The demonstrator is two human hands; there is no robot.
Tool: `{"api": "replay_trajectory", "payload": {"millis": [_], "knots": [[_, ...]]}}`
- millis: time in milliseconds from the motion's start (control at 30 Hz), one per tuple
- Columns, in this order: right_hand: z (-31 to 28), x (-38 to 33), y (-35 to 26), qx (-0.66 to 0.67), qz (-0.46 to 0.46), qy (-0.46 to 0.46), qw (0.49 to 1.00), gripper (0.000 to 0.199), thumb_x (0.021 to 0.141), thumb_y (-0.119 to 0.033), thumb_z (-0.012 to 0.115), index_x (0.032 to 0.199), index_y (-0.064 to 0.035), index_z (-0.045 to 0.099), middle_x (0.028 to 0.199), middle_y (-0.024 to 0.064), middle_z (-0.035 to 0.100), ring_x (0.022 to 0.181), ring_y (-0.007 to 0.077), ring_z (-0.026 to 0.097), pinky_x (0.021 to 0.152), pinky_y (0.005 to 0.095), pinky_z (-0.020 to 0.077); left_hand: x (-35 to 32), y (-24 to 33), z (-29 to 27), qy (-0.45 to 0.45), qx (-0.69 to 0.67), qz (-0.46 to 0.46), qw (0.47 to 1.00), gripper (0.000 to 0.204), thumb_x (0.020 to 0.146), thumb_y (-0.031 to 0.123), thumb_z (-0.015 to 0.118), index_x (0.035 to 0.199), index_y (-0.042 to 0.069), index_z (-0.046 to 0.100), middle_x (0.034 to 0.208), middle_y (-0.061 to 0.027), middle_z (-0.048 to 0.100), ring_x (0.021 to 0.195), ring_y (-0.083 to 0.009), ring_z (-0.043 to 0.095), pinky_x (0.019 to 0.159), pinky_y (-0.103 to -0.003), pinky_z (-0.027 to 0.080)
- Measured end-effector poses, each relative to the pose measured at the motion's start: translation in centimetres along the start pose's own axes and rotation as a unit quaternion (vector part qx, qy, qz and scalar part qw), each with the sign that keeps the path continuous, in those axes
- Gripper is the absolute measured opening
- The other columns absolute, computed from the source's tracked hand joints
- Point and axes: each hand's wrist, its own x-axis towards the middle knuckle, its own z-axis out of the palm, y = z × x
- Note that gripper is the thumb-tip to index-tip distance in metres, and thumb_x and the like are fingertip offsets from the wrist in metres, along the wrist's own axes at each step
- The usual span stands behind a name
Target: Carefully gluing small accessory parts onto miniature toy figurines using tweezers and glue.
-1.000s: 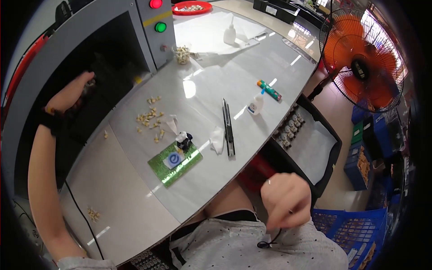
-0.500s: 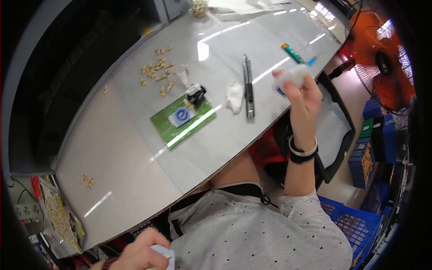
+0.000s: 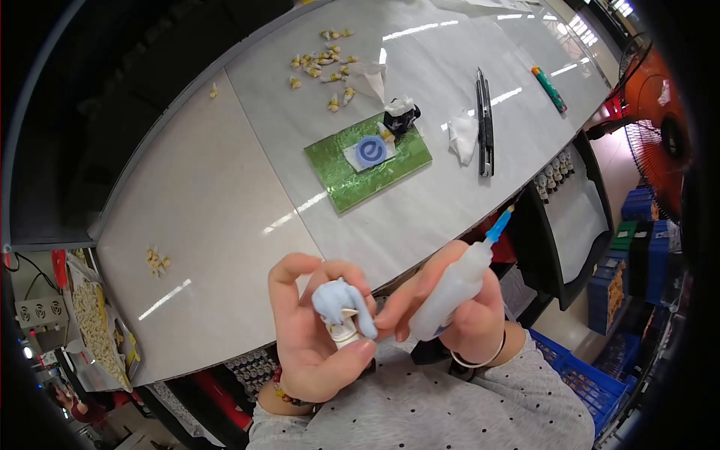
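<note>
My left hand (image 3: 306, 360) is closed around a small figurine (image 3: 339, 304) with pale blue hair and a white lower part. In my right hand (image 3: 480, 315) lies a translucent white squeeze bottle (image 3: 450, 292), its blue needle tip (image 3: 501, 223) pointing up and away to the right. My right fingertips meet the figurine's long blue lock of hair, though I cannot tell whether they grip it. Both hands are close together over my lap at the table's front edge. Beyond them a green board (image 3: 337, 191) bears a blue disc (image 3: 371, 151) on a white pad.
Small cream-and-yellow pieces (image 3: 334, 103) lie scattered behind the board. A black-and-white wad (image 3: 401, 115), crumpled tissue (image 3: 463, 139), a box cutter (image 3: 486, 127) and a green tube (image 3: 550, 88) are on the table. Right of it are a black tray (image 3: 577, 225) with figurines and an orange fan (image 3: 652, 112).
My right hand has come from the table's right side to my front with the bottle. My left hand has risen from the lower edge with the figurine. The view has shifted.
</note>
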Motion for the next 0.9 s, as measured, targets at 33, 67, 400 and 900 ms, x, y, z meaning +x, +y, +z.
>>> {"api": "replay_trajectory", "payload": {"millis": [33,67,400,900], "knots": [[-0.5,-0.1,-0.2,0.039,0.018,-0.017,0.999,0.028,0.086,-0.024,0.046,0.101,-0.0015,0.037,0.097,0.0240,0.057,0.083,0.0237,0.058,0.072,0.0311,0.0458,0.2,0.2,0.1,0.002,-0.002,-0.001,1.000,0.064,0.066,-0.008,0.055,0.119,0.008,0.021,0.105,-0.0163,0.042,0.084,-0.0168,0.050,0.075,-0.027,0.043],[-0.7,-0.2,-0.2,0.030,0.015,-0.005,0.999,0.032,0.085,-0.028,0.048,0.101,-0.0025,0.037,0.093,0.0254,0.058,0.082,0.0244,0.058,0.070,0.0312,0.0464,0.4,0.4,0.1,-0.011,0.009,-0.022,1.000,0.065,0.067,-0.009,0.055,0.120,0.006,0.022,0.104,-0.0177,0.046,0.086,-0.0175,0.052,0.076,-0.028,0.043],[-1.0,1.1,-0.7,-0.010,-0.106,0.107,0.989,0.040,0.078,-0.036,0.055,0.092,-0.0020,0.040,0.064,0.0190,0.056,0.056,0.0214,0.057,0.047,0.0246,0.0444,2.0,-0.8,-0.9,-0.123,0.017,0.049,0.991,0.044,0.072,-0.013,0.051,0.107,0.002,0.029,0.086,-0.0227,0.060,0.086,-0.0201,0.058,0.077,-0.030,0.045],[-0.9,2.0,-0.4,-0.064,-0.131,0.156,0.977,0.041,0.077,-0.039,0.057,0.088,-0.0022,0.042,0.055,0.0110,0.052,0.047,0.0163,0.051,0.040,0.0228,0.0375,1.9,-0.3,-0.4,-0.029,-0.221,-0.082,0.972,0.065,0.081,0.044,0.053,0.127,0.015,0.018,0.092,-0.0077,0.041,0.069,-0.0145,0.046,0.057,-0.026,0.039]]}}
